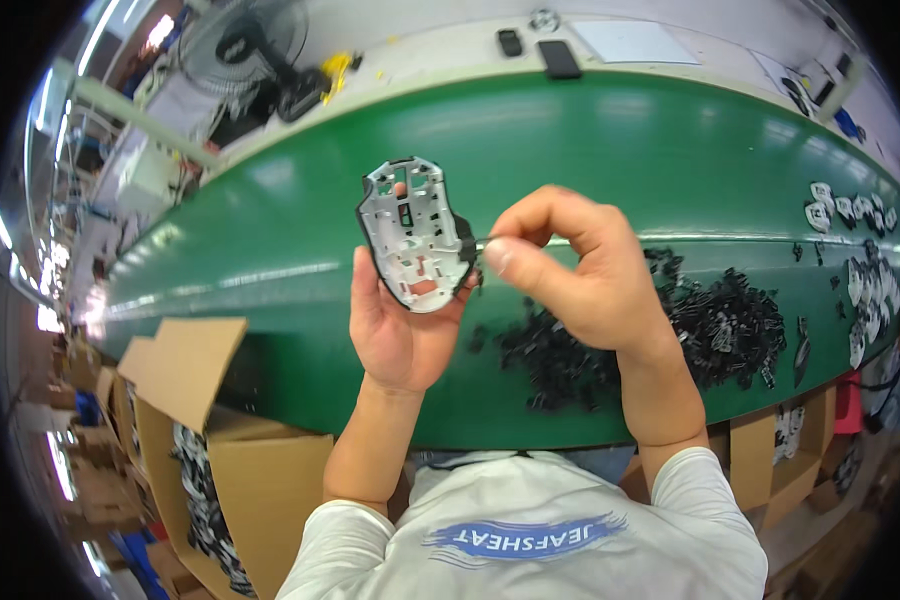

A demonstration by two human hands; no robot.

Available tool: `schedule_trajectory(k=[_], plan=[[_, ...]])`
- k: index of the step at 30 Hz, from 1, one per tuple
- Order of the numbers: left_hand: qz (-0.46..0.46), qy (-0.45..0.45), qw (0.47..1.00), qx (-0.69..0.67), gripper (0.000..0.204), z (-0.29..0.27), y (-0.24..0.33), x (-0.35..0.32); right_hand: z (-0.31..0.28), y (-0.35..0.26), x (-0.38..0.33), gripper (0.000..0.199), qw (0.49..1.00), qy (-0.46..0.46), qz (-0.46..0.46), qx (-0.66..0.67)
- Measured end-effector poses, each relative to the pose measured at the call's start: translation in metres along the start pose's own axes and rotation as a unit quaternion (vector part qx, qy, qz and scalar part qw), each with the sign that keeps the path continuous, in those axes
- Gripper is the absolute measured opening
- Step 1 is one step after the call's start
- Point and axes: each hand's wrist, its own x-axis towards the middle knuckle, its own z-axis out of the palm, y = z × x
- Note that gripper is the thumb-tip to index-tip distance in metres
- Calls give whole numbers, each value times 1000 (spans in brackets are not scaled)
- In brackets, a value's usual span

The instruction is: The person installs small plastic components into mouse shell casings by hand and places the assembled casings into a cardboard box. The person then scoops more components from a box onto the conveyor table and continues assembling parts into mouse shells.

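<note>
In my left hand rests a computer mouse shell, its pale grey inner side facing up and its rim black. The fingers support it from below and behind, with the thumb along its left side. My right hand is closed in a pinch at the shell's right edge. Beside those fingertips a small black plastic part sits against the shell's edge. What exactly lies between the thumb and forefinger is too small to make out. Under and beside my right forearm spreads a heap of small black plastic parts.
White plastic pieces lie at the right end of the green table. Cardboard boxes with parts stand at the lower left and lower right. A fan and a dark phone-like slab are beyond the far edge.
</note>
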Motion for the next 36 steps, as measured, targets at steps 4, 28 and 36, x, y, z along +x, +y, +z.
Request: schedule_trajectory(k=[4,28,36], plan=[[14,-9,999,-36,66,-39,21,-44,67,9,2,18,998,-35,13,-47],[-54,30,988,139,69,-82,2,-100,114,50,-50,12,913,-48,-125,-385],[-64,-9,997,-34,61,-104,-10,-100,108,51,-69,16,913,-63,-106,-390]])
